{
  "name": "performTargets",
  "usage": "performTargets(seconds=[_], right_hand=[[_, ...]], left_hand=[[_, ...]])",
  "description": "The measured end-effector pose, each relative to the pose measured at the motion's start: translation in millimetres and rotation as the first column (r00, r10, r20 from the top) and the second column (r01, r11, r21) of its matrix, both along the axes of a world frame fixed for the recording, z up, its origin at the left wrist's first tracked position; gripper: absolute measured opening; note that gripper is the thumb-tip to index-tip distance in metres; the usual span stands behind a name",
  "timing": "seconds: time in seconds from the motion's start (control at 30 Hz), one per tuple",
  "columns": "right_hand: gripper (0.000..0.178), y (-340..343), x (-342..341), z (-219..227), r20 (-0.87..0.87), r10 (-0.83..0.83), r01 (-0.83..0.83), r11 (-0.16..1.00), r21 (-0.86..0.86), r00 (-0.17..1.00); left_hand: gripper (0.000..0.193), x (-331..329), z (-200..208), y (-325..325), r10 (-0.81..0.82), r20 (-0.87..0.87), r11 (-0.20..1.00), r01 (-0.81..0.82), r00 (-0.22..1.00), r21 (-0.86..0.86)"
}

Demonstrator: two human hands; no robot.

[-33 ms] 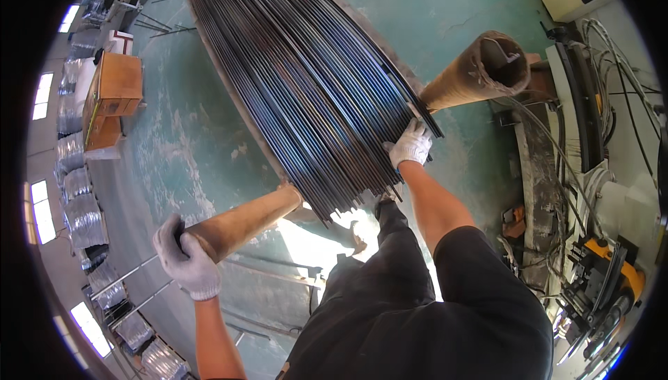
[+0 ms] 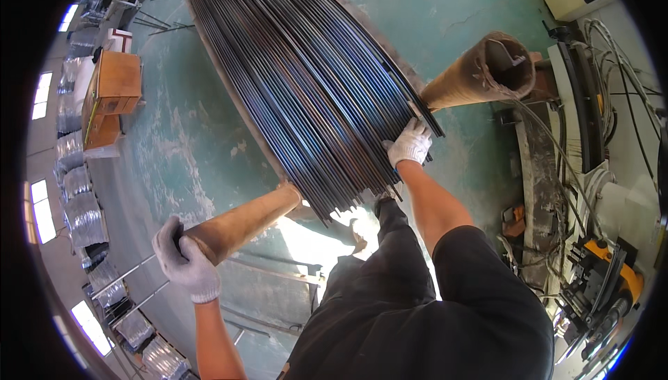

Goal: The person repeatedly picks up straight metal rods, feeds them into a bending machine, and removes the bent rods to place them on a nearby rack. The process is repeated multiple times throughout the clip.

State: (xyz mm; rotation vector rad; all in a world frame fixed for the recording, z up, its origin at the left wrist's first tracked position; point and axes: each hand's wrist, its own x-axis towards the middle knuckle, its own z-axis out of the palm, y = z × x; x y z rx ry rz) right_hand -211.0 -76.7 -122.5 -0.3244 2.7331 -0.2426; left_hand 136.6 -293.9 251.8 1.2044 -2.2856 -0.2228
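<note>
A wide layer of long dark metal rods [image 2: 292, 81] stretches away from me, its near ends uneven. My right hand [image 2: 410, 145], in a white knitted glove, is closed over rods near the right corner of those ends. Its thumb points left, and its fingertips are partly hidden. At the left, my left hand [image 2: 186, 262], in a grey-white glove, curls around the upper end of a brown tube [image 2: 243, 221]. That tube leans up from beside the rods' left edge. On the other side, a rusty hollow pipe [image 2: 480, 74] rises beside the rods' right edge.
An orange-brown wooden box [image 2: 118, 84] and a row of foil-wrapped bundles [image 2: 85, 220] line the left. At right stand machinery with cables [image 2: 577, 129] and a yellow-and-black tool [image 2: 612, 286]. Thin metal bars [image 2: 271, 268] lie low near my legs.
Almost nothing differs. The view has shifted very slightly, and both hands keep their places on the tube and the rods.
</note>
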Motion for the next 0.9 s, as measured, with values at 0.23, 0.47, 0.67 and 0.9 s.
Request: performTargets(seconds=[0.23, 0.47, 0.67, 0.9], right_hand=[[0.12, -8.5, -8.0, -0.4, -0.044, -0.002, 0.004, 0.999, 0.033, 0.999], [0.092, -12.3, -20.0, -0.8, 0.156, -0.008, 0.008, 1.0, 0.0, 0.988], [0.058, -10.2, -13.9, -4.2, 0.217, 0.061, -0.052, 0.998, -0.045, 0.974], [0.044, 3.7, -51.8, 10.1, 0.328, 0.139, -0.119, 0.99, -0.08, 0.934]], left_hand=[[0.039, 1.5, -0.7, -1.8, -0.006, 0.077, 1.0, 0.005, 0.997, 0.015], [0.036, -1.7, -1.2, -0.6, 0.021, 0.13, 1.0, -0.021, 0.991, -0.005], [0.036, 4.2, 0.0, -4.1, -0.002, 0.136, 1.0, 0.004, 0.991, -0.012], [0.036, 6.0, -2.5, -3.6, -0.021, 0.078, 1.0, 0.022, 0.997, -0.01]])
